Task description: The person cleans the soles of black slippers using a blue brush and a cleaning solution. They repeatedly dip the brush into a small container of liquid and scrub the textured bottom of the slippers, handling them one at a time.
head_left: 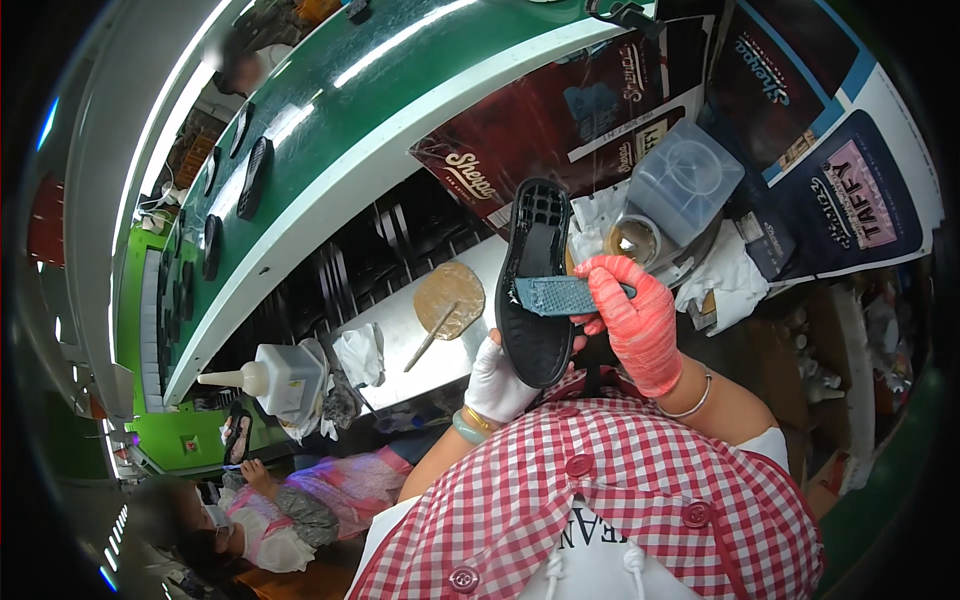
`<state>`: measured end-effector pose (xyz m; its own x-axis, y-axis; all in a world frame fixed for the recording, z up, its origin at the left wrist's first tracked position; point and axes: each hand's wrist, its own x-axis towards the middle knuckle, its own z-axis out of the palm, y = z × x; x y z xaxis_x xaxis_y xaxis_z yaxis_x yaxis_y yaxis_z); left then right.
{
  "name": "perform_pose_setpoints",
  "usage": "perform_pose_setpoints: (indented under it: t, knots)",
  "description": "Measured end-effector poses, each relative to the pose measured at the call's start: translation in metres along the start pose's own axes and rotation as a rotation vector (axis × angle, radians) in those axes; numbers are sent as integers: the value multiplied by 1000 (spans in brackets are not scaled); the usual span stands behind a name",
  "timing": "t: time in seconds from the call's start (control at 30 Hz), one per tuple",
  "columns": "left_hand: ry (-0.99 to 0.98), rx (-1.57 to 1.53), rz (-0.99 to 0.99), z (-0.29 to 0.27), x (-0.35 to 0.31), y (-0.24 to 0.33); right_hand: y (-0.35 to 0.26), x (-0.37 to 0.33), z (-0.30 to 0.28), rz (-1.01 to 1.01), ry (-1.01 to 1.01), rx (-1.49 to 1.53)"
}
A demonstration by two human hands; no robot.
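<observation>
My left hand [497,385], in a white glove, holds a black shoe sole [537,345] by its lower edge. The sole stands tilted up with its hollow inner side toward me, and a grid of cells shows at its far end. In its pink-red glove, my right hand [636,318] grips a flat teal brush-like tool [562,297] with a textured face. The tool's end lies across the middle of the sole, where a bit of white shows along the edge. Whether it has bristles I cannot make out.
Left of the sole, a stick [430,338] rests on a round brown lid [455,290]. A white spouted bottle [288,382] stands further left. A clear plastic container [686,180] is at the right. Beyond runs a green conveyor [340,130] carrying soles [256,177]. A co-worker [300,505] sits at left.
</observation>
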<state>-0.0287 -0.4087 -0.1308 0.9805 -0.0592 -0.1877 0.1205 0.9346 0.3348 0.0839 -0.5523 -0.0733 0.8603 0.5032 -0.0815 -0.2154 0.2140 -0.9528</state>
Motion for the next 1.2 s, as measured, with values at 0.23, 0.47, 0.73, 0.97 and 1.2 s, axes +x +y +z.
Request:
perform_pose_setpoints:
  t: [0.23,0.47,0.73,0.97,1.2]
  knots:
    - [38,36,47,-6,0,1,-3,-4,2,69,-34,13]
    - [33,31,71,-9,-2,1,-7,-12,2,119,-92,-41]
    - [174,53,89,-13,-3,-2,-14,-22,1,167,-172,-98]
    - [300,42,46,4,-5,-2,-12,-23,-5,134,-329,-137]
    - [313,82,-63,-5,-12,2,-14,-8,-10,108,-543,-314]
